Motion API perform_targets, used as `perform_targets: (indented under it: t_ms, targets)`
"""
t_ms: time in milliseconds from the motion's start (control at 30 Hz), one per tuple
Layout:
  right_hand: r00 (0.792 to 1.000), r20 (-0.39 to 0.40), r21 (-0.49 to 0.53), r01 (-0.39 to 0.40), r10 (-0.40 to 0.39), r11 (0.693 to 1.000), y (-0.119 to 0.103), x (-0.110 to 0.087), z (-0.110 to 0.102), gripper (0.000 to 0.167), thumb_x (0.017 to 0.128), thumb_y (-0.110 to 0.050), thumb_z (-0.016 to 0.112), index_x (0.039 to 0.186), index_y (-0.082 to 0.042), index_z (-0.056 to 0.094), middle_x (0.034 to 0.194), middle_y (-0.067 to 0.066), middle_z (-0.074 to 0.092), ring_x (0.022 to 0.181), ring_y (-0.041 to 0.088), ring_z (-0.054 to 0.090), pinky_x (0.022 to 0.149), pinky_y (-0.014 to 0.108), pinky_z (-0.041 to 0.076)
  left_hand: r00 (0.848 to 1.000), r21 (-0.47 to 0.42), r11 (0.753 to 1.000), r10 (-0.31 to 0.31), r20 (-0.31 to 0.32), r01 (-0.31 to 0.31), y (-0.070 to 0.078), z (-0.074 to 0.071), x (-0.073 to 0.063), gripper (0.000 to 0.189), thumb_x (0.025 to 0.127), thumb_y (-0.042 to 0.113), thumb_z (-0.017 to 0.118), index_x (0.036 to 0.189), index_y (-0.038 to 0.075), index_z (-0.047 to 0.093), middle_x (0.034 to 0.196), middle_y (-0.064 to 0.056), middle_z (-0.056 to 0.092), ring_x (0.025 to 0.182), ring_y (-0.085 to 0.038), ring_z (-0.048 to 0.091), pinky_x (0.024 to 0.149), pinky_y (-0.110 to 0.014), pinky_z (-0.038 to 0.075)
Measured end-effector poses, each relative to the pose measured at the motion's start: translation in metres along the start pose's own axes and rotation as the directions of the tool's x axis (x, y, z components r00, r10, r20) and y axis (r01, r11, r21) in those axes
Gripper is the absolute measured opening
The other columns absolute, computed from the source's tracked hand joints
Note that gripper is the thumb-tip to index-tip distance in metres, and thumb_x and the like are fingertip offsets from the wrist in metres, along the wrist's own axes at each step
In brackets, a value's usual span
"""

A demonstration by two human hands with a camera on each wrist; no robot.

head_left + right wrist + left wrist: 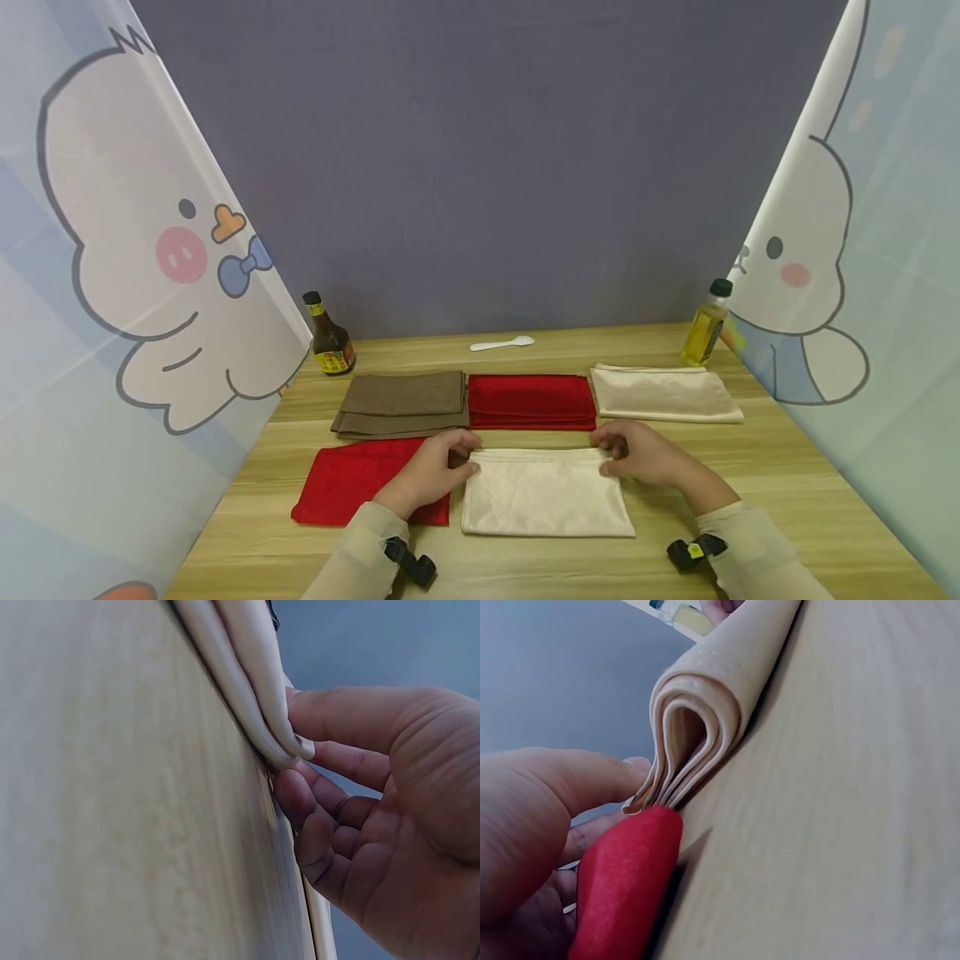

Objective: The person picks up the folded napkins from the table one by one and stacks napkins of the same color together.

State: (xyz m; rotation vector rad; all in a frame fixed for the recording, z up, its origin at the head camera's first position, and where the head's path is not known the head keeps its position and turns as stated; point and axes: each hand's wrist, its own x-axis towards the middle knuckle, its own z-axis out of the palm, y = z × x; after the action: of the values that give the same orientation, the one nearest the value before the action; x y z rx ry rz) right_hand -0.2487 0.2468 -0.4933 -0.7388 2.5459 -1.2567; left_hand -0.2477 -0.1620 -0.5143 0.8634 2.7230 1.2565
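Observation:
A folded cream cloth (547,493) lies flat at the front middle of the table. My left hand (441,468) pinches its far left corner, with the thumb on top. In the left wrist view the cloth (697,705) shows its rolled layers end-on, beside a folded red cloth (626,889). That red cloth (360,479) lies on the table partly under my left forearm. At the far right corner my right hand (643,454) pinches the cream cloth; in the right wrist view thumb and forefinger meet at the cloth's edge (247,667).
Behind lie a folded brown cloth (405,400), another red cloth (531,402) and a second cream cloth (663,393). A white spoon (502,343) rests near the back edge. A dark sauce bottle (330,337) stands back left, an oil bottle (707,327) back right.

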Motion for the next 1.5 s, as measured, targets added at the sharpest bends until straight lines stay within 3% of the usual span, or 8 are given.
perform_targets:
  t_ms: [300, 833, 1067, 1300, 1500]
  targets:
    - [0.999, 0.007, -0.004, 0.041, -0.041, 0.999, -0.004, 0.0, 0.004, 0.039, 0.087, -0.002, 0.083, 0.122, 0.007, 0.068, 0.103, 0.008, 0.062, 0.084, 0.013, 0.054, 0.071, 0.024, 0.049, 0.999, -0.01, 0.999, -0.037, 0.019, 0.037, 0.004, 0.0, 0.0, 0.038, 0.093, 0.017, 0.082, 0.128, 0.011, 0.069, 0.122, 0.001, 0.069, 0.104, -0.02, 0.062, 0.09, -0.035, 0.053]
    - [0.999, 0.027, -0.032, 0.031, -0.03, 0.999, -0.007, -0.002, 0.004, 0.019, 0.092, -0.007, 0.08, 0.109, -0.002, 0.074, 0.092, 0.003, 0.061, 0.076, 0.009, 0.052, 0.066, 0.026, 0.047, 0.998, 0.057, 0.997, -0.052, 0.04, 0.05, 0.008, 0.0, 0.002, 0.033, 0.093, 0.017, 0.082, 0.125, 0.014, 0.074, 0.118, 0.006, 0.068, 0.093, -0.011, 0.058, 0.08, -0.029, 0.052]
    - [0.998, 0.036, -0.067, 0.046, -0.043, 0.997, -0.003, -0.001, 0.004, 0.009, 0.094, -0.009, 0.079, 0.099, -0.008, 0.072, 0.085, -0.004, 0.058, 0.074, 0.007, 0.051, 0.064, 0.026, 0.047, 0.998, 0.089, 0.995, -0.04, 0.046, 0.036, 0.012, 0.001, 0.002, 0.027, 0.094, 0.014, 0.08, 0.121, 0.013, 0.078, 0.101, 0.007, 0.068, 0.082, -0.006, 0.056, 0.074, -0.025, 0.05]
    - [0.998, 0.038, -0.06, 0.051, -0.049, 0.997, -0.004, -0.002, 0.004, 0.007, 0.095, -0.007, 0.077, 0.096, -0.008, 0.07, 0.083, -0.003, 0.055, 0.074, 0.008, 0.049, 0.063, 0.025, 0.045, 0.998, 0.098, 0.995, -0.035, 0.047, 0.03, 0.011, 0.002, 0.001, 0.023, 0.093, 0.013, 0.08, 0.115, 0.016, 0.08, 0.096, 0.01, 0.067, 0.075, -0.004, 0.055, 0.068, -0.024, 0.049]
    - [0.998, 0.033, -0.063, 0.061, -0.059, 0.996, -0.005, -0.003, 0.005, 0.008, 0.095, -0.008, 0.077, 0.098, -0.009, 0.07, 0.083, -0.003, 0.055, 0.074, 0.008, 0.049, 0.063, 0.025, 0.044, 0.998, 0.125, 0.992, -0.037, 0.051, 0.031, 0.011, 0.003, 0.0, 0.022, 0.094, 0.014, 0.08, 0.115, 0.019, 0.079, 0.103, 0.008, 0.069, 0.074, -0.003, 0.054, 0.068, -0.024, 0.049]
